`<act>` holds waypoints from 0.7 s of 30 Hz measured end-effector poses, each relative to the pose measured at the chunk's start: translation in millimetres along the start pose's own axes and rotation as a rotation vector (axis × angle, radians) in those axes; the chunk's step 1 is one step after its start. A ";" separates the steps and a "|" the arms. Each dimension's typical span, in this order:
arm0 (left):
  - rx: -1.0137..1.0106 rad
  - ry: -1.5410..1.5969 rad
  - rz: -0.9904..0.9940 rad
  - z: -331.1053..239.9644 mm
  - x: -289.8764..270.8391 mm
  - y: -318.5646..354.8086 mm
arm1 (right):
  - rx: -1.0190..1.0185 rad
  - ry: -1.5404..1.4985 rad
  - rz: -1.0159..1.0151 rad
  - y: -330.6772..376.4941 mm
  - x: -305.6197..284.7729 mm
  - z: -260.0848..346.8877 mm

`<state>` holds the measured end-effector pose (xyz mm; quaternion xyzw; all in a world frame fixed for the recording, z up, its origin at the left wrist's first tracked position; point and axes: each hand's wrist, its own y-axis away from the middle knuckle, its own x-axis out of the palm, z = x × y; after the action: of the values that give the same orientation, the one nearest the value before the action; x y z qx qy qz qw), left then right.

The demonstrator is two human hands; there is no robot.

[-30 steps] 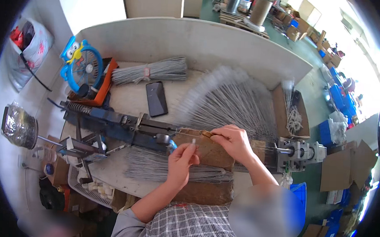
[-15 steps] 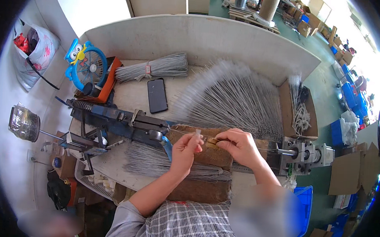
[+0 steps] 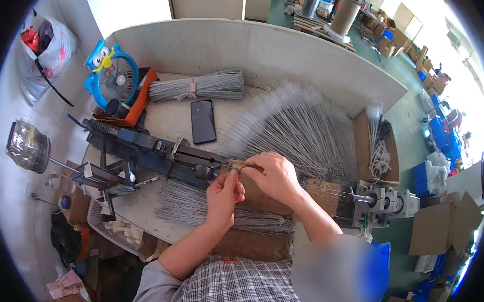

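Hands meet at right end of dark blue metal jig (image 3: 155,152). Your left hand (image 3: 224,196) sits just below jig tip, thumb and forefinger pinched on thin wire piece; wire itself too small to make out. Your right hand (image 3: 273,176) curls over small brown block (image 3: 236,165) touching jig tip, fingers closed on it. Fanned grey wires (image 3: 302,129) spread beyond jig; black phone (image 3: 203,121) above jig; tied wire bundle (image 3: 199,87) farther back.
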<state>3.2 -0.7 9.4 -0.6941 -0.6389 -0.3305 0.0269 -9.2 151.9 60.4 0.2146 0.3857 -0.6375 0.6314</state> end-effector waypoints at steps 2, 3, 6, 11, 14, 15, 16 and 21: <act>0.019 -0.040 0.036 -1.4 -1.1 -1.5 | 0.183 -0.177 0.137 -2.3 -3.8 2.7; -0.032 -0.049 0.072 -3.9 -1.7 -0.3 | 0.188 -0.155 0.132 -3.9 -4.5 2.3; -0.090 0.028 0.140 -5.3 -3.5 -2.8 | 0.254 -0.204 0.194 -2.8 2.0 0.2; -0.051 0.219 0.105 1.9 -2.0 -2.5 | -0.055 0.090 -0.125 8.4 12.1 22.4; -0.042 0.333 0.014 4.5 2.9 -3.3 | -0.145 0.183 -0.219 8.8 29.0 26.4; -0.029 0.351 0.007 4.3 4.4 -2.7 | -0.141 0.222 -0.254 8.2 32.2 25.8; -0.015 0.368 -0.001 4.0 5.1 -2.2 | -0.138 0.259 -0.289 8.5 34.3 25.2; 0.047 0.400 0.011 13.5 7.4 -5.0 | -0.188 0.249 -0.334 17.6 24.7 18.9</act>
<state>4.2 12.8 0.6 -0.6172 -0.6246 -0.4467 0.1711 9.2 123.4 49.3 0.1652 0.5484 -0.6631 0.4819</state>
